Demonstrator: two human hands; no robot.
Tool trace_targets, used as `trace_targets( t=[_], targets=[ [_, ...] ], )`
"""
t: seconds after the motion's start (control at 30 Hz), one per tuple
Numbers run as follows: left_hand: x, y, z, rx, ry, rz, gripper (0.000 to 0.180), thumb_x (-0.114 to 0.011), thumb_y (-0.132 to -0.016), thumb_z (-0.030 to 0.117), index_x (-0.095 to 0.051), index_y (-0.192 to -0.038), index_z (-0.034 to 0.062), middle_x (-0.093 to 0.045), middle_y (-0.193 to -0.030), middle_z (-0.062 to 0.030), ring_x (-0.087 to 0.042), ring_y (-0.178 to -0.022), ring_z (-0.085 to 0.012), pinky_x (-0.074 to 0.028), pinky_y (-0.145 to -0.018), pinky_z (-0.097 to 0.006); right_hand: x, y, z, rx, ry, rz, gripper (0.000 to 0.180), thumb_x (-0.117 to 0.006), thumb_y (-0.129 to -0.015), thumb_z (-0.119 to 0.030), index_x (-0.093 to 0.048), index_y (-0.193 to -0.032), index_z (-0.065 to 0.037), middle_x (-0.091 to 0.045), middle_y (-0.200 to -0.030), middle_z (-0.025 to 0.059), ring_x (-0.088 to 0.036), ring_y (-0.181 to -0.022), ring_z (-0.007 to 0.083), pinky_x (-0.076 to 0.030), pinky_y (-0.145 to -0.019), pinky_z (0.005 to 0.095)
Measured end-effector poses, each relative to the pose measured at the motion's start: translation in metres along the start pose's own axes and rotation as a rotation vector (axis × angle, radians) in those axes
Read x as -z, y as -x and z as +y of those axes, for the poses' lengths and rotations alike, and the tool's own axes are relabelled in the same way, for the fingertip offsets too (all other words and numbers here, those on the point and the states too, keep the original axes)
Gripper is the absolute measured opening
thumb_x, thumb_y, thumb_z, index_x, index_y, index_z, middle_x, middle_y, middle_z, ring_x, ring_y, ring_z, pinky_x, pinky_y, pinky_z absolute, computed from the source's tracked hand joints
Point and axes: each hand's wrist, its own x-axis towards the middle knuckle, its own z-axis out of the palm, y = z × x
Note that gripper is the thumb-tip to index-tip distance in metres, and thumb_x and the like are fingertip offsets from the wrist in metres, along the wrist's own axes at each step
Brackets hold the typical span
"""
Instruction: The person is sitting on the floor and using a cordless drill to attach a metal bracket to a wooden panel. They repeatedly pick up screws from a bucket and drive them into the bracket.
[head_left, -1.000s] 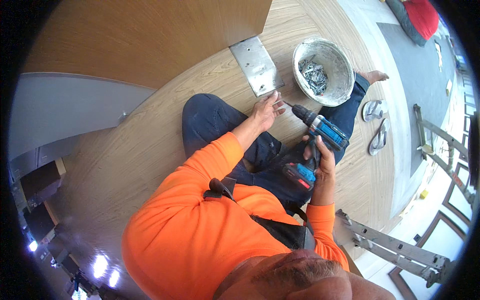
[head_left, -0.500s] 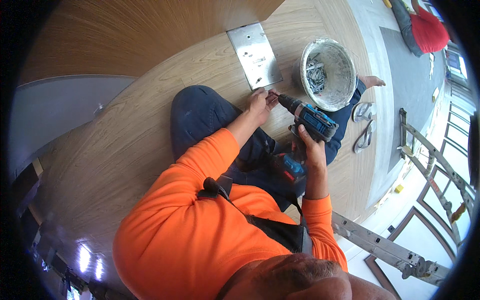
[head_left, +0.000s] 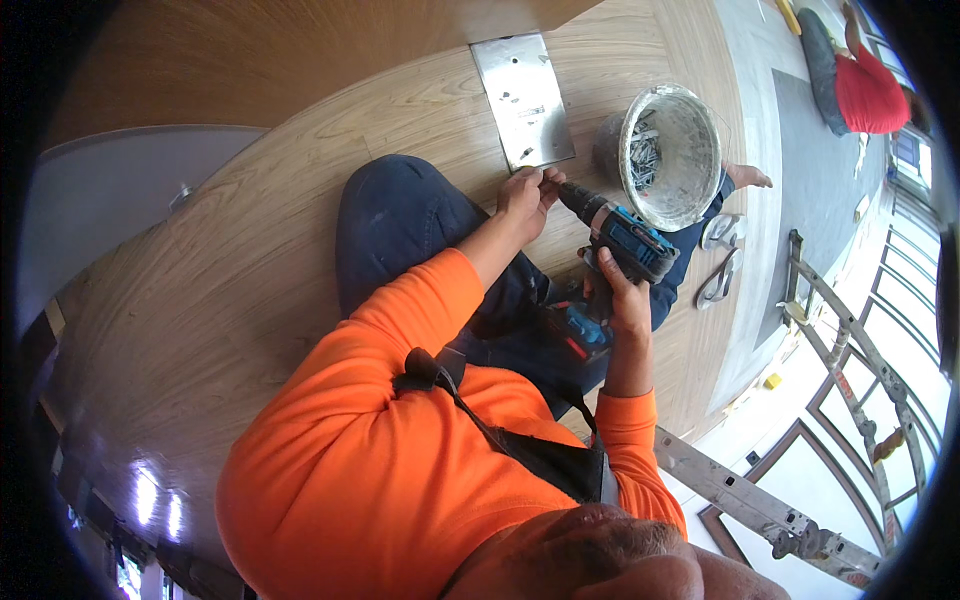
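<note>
Left hand [head_left: 528, 195]: mine, fingers pinched at the tip of the drill, just below the near edge of the plate; whatever small fastener sits between them is too small for me to tell.

Right hand [head_left: 620, 300]: closed around the grip of the drill, forearm coming up from the lower edge.

Drill [head_left: 620, 240]: blue and black, cordless, red-marked battery at its base; nose aimed at my left fingertips, over my lap.

Plate [head_left: 523, 100]: flat, grey metal, rectangular, lying on the wood floor [head_left: 250, 290] just beyond my knee. Several small marks on it, holes or screws, I cannot say which.

Bucket [head_left: 672, 155]: white, on its side just right of the plate, mouth showing a pile of screws.

Progress, by my reading: the plate is placed, the bit is being loaded or lined up, driving is not yet under way.

Sandals [head_left: 722, 258]: a pair, beyond the bucket.

Ladder [head_left: 760, 505]: aluminium, lying at lower right.
</note>
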Motion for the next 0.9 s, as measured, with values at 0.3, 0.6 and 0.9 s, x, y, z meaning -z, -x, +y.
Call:
trace_targets(
  t=[0.3, 0.6, 0.9],
  targets=[
    [0.001, -0.007, 0.002, 0.060, -0.021, -0.021, 0.012, -0.052, -0.106, 0.015, -0.057, -0.107, 0.0048, -0.066, -0.098, -0.0075, -0.068, -0.093, -0.0220, -0.057, -0.084, -0.037, -0.001, -0.007, 0.001, 0.019, 0.144, -0.014, 0.034, -0.073, -0.095, -0.020, -0.063, -0.121, -0.001, -0.072, -0.099, 0.0086, -0.065, -0.074, 0.0146, -0.053, -0.063, 0.0294],
    [0.011, -0.032, 0.000, 0.025, 0.164, 0.124, 0.021, -0.047, -0.108, 0.018, -0.055, -0.118, 0.0008, -0.067, -0.103, -0.0104, -0.069, -0.096, -0.0247, -0.058, -0.089, -0.038, -0.017, -0.025, 0.015, 0.140, 0.222, -0.081, 0.035, -0.074, -0.094, -0.011, -0.064, -0.125, 0.000, -0.071, -0.108, 0.0090, -0.067, -0.095, 0.0171, -0.056, -0.084, 0.0335],
    [0.009, -0.029, 0.003, 0.034, 0.113, 0.120, 0.019, -0.049, -0.108, 0.016, -0.053, -0.121, 0.0037, -0.064, -0.104, -0.0094, -0.068, -0.092, -0.0232, -0.058, -0.088, -0.039, -0.012, -0.028, 0.012, 0.027, 0.235, -0.040, 0.037, -0.072, -0.095, -0.014, -0.062, -0.128, 0.000, -0.072, -0.111, 0.0127, -0.069, -0.100, 0.0201, -0.055, -0.088, 0.0348]
  ],
)
